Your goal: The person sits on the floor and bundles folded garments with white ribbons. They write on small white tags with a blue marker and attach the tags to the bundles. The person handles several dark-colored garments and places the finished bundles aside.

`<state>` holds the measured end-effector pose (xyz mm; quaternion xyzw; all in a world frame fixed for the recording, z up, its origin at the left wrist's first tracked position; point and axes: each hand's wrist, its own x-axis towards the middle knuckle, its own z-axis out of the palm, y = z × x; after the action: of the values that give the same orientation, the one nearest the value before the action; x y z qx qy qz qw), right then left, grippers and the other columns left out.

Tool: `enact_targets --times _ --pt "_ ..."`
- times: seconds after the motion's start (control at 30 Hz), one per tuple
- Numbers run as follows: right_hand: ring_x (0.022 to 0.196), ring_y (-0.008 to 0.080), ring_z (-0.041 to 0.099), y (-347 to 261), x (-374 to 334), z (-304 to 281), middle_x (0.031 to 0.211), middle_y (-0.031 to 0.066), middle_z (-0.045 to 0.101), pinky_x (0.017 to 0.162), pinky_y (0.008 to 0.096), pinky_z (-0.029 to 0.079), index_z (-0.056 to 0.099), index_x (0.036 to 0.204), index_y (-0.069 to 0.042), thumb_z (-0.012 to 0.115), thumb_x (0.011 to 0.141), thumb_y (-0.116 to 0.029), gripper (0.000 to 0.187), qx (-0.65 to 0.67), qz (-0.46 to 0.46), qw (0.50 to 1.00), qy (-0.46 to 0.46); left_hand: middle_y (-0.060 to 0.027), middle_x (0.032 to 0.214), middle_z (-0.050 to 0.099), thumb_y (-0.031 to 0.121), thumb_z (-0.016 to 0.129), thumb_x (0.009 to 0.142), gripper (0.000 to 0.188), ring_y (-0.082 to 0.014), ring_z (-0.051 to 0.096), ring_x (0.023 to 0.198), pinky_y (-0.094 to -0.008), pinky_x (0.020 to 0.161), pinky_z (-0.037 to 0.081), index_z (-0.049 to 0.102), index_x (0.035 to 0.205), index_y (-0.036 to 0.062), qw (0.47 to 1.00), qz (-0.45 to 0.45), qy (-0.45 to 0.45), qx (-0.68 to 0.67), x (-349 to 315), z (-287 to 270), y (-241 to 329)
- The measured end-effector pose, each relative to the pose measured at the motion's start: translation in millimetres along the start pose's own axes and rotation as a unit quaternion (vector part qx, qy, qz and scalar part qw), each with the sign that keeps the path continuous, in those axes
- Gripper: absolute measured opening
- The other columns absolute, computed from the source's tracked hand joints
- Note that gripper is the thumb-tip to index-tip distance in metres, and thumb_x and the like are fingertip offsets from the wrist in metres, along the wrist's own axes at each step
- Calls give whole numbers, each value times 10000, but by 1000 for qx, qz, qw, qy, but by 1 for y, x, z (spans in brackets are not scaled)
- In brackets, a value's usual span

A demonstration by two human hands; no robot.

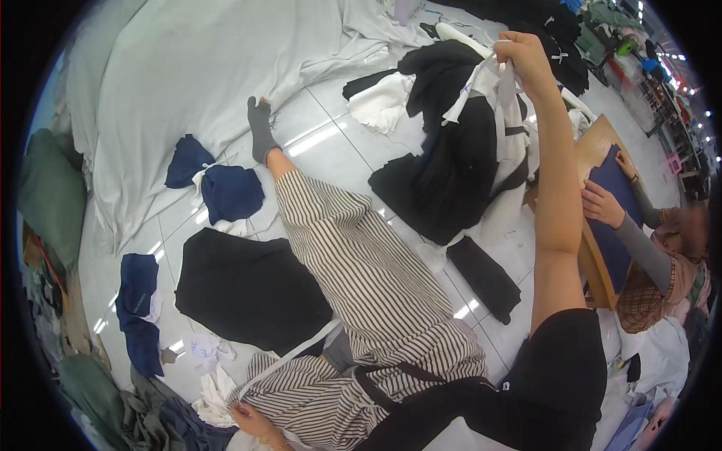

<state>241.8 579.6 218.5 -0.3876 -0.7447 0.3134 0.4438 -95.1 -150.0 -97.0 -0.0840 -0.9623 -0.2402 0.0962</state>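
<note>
The right hand (525, 59) held a white strip (462, 98) between closed fingers, above black cloth (459, 165) on the floor (327, 154). The left hand (259, 427) pinched a white band (289, 360). The navy bundle (232, 194) seemed already tied; the black panel (248, 289) lay loose, probably not yet bundled.

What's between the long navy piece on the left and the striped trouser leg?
In the head view, a large black cloth and some pale floor tile.

Pale tiled floor (342, 167), on it a whitish sheet (226, 75), heaped black cloth (444, 184), flat black panel (244, 287), navy pieces (232, 194)
</note>
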Motion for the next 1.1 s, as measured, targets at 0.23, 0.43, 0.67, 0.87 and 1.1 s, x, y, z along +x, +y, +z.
enact_targets --times 0.23,0.43,0.67,0.87,1.1 --pt "531 33 306 -18 -24 19 549 -52 383 506 250 213 416 548 -76 565 685 -86 203 -45 -24 998 -35 -238 1249 522 229 648 897 479 -379 520 1125 -442 982 408 514 1289 -11 992 60 -45 99 15 -30 31" --pt "545 35 288 -49 -64 54 548 -50 336 513 262 198 398 549 -68 565 626 -103 187 1 -16 998 -53 -136 1254 584 56 550 906 382 -266 518 1202 -368 1078 332 546 1277 -32 941 107 -207 -247 35 -63 232" --pt "542 38 315 -47 -45 79 547 -45 376 520 246 209 406 552 -73 553 667 -107 190 88 -24 991 -99 -150 1354 510 205 553 959 484 -266 478 1285 -356 1099 334 464 1388 0 704 265 -437 -493 -24 56 421" --pt "550 72 390 -68 -32 129 537 1 431 523 261 257 486 562 -24 573 653 -179 199 16 -80 994 -72 -126 1012 574 308 480 1029 424 -222 526 969 -329 905 422 503 1240 -59 677 223 -405 -573 -18 102 520" --pt "845 315 670 -18 -5 247 850 186 689 758 392 522 721 923 -13 663 695 -281 358 -143 -117 983 -5 -85 1423 497 604 472 959 746 -211 514 1267 -349 1058 419 404 1455 50 594 5 -562 -576 67 196 562"
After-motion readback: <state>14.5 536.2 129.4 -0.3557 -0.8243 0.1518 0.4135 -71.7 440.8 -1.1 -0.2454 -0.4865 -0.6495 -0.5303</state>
